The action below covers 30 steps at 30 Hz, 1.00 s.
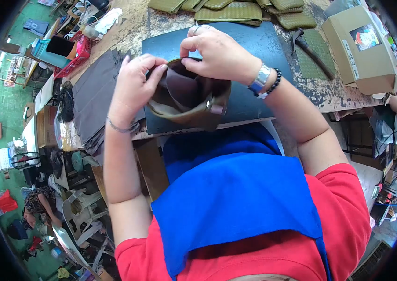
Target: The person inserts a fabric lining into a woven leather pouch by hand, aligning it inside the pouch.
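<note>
A small olive-brown bag (184,118) with a dark brown lining (182,88) is held up at the front edge of a black mat (268,61), its mouth turned toward me. My left hand (137,82) pinches the bag's rim on the left between thumb and fingers. Just to the right, my right hand (219,52) grips the far part of the same rim, thumb inside the opening. A shiny metal piece (215,108) shows on the bag's near right rim. The underside of the bag is hidden.
Woven olive pieces (229,14) are piled at the back. A hammer (314,55) lies on a green woven sheet (307,68), beside a cardboard box (371,58). Dark fabric sheets (96,93) and a red basket (84,50) are on the left. Another person (41,203) sits lower left.
</note>
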### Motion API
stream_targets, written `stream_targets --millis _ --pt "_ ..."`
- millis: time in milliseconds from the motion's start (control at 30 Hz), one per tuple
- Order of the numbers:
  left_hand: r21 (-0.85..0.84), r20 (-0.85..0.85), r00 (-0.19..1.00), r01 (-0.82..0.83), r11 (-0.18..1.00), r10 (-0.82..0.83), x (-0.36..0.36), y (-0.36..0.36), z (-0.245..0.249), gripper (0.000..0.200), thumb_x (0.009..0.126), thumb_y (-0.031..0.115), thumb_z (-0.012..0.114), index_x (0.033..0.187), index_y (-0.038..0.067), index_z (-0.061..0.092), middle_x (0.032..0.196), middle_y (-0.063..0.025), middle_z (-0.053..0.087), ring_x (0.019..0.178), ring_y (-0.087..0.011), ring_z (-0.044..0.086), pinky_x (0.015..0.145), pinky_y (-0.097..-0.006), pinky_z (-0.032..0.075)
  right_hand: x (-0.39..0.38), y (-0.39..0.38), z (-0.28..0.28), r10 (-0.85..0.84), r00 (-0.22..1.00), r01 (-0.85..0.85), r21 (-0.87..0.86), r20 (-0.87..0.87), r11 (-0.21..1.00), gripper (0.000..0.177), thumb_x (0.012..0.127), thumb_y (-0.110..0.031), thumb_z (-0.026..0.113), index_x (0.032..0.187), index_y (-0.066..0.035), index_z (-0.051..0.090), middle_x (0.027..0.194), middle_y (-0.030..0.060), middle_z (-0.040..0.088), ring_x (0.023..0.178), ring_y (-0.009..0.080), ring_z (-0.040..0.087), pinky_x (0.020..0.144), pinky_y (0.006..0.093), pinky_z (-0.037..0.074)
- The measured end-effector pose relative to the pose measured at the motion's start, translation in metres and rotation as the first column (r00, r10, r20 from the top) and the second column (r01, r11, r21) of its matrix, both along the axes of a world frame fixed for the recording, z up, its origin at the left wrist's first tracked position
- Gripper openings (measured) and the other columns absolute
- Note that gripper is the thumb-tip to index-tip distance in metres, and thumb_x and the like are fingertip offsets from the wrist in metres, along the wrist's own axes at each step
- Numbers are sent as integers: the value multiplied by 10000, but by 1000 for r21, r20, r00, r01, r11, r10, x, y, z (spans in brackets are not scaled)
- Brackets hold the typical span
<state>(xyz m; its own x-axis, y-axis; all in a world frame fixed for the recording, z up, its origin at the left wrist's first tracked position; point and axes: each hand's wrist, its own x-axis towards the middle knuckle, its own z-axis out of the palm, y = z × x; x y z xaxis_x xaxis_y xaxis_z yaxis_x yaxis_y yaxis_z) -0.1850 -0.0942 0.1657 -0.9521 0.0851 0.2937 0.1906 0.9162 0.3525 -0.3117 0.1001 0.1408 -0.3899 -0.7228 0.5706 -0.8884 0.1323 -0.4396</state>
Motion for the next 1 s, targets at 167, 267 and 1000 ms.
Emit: stream_targets --millis 167,267,1000 --pt "-5 -66 993 98 995 -98 -27 3 8 136 911 157 633 997 60 675 921 -88 661 904 -279 622 879 -380 427 -1 10 16 -11 983 -22 176 182 984 178 742 -195 651 769 -22 625 700 151 599 690 300 606 645 387 492" --pt "196 -65 989 -119 973 134 -19 21 0 205 931 216 634 1003 25 652 904 -123 633 845 -265 604 772 -357 475 -5 15 17 -59 922 -49 266 383 963 206 722 -224 647 745 -20 623 754 175 648 736 341 642 678 433 511" --pt "506 -73 955 -214 835 289 29 21 -22 87 846 69 718 887 -7 709 786 -15 642 702 -68 553 664 -225 453 -31 -6 14 107 985 -134 211 138 968 201 863 -212 688 984 -63 747 859 144 721 791 274 699 746 352 552"
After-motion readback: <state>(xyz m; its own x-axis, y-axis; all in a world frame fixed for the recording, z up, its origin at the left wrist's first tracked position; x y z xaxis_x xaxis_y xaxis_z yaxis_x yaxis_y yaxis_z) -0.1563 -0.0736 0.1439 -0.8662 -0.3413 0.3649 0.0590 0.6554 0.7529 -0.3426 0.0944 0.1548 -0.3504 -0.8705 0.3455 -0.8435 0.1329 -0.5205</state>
